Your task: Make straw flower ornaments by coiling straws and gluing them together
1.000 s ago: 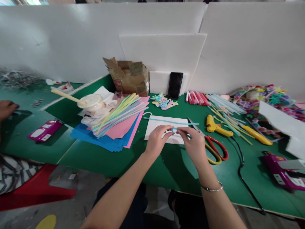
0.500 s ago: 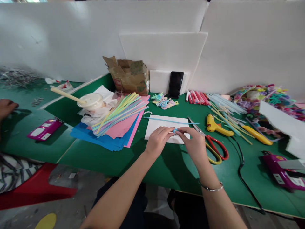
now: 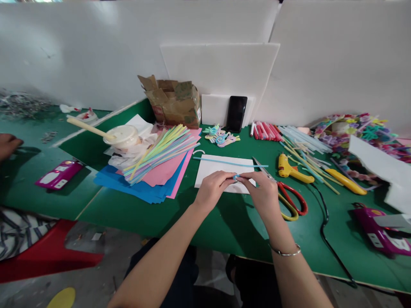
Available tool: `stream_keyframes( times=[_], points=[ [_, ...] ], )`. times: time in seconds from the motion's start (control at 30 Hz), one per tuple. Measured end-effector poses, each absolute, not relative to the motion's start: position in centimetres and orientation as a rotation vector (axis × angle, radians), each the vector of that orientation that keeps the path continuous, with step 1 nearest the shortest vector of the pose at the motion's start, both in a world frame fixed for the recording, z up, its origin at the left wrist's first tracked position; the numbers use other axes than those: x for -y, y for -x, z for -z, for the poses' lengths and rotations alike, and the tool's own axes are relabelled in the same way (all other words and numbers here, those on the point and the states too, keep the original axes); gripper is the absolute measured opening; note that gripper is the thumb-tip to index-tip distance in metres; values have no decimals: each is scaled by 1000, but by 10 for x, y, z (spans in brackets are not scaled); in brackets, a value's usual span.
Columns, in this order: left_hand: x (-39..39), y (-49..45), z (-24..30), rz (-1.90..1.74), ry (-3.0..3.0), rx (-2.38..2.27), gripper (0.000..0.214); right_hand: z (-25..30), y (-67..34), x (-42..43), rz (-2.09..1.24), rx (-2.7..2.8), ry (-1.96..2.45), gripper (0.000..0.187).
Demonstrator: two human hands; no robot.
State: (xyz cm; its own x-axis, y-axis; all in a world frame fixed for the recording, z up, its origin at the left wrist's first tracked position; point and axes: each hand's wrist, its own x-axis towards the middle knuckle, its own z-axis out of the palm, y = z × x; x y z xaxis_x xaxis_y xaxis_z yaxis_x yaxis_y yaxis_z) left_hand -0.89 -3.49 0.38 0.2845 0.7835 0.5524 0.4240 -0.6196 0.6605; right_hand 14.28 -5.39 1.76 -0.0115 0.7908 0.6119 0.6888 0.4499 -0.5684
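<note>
My left hand (image 3: pixel 212 187) and my right hand (image 3: pixel 261 188) meet over a white sheet (image 3: pixel 205 171). Both pinch a small curled piece of light blue pipe cleaner (image 3: pixel 236 176) between thumb and fingertips; much of it is hidden by the fingers. A straight light blue pipe cleaner (image 3: pixel 231 162) lies across the sheet, just beyond my hands. Close by my right hand rest scissors (image 3: pixel 292 200) with red and yellow handles, blades partly behind the hand. Curled pastel pipe-cleaner shapes (image 3: pixel 221 137) are heaped behind the sheet.
Pastel pipe cleaners (image 3: pixel 163 154) lie on coloured sheets (image 3: pixel 128 182) at left, beside a lidded cup (image 3: pixel 123 137). A yellow glue gun (image 3: pixel 292 169) with a black cord (image 3: pixel 326 222) is at right. A phone (image 3: pixel 236 113) leans at the back. Another person's hand (image 3: pixel 9 145) shows far left.
Both hands stay in nearly the same place, still pinching the blue piece, which has turned very slightly. The things on the table have not moved.
</note>
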Motion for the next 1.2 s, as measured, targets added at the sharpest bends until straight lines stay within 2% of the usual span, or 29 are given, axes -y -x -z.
stream_keyframes(
  times=[0.73,1.0,1.2],
  points=[
    [38,8,-4,-1367,-2258,-1105,13,-18,-140,55,-143,1687,1291,15],
    [36,7,-5,-1363,-2195,-1198,13,-17,-142,53,-238,1722,1256,8],
    [34,6,-3,-1238,-2239,-1165,14,-16,-146,53,-70,1826,1320,16]
  ],
)
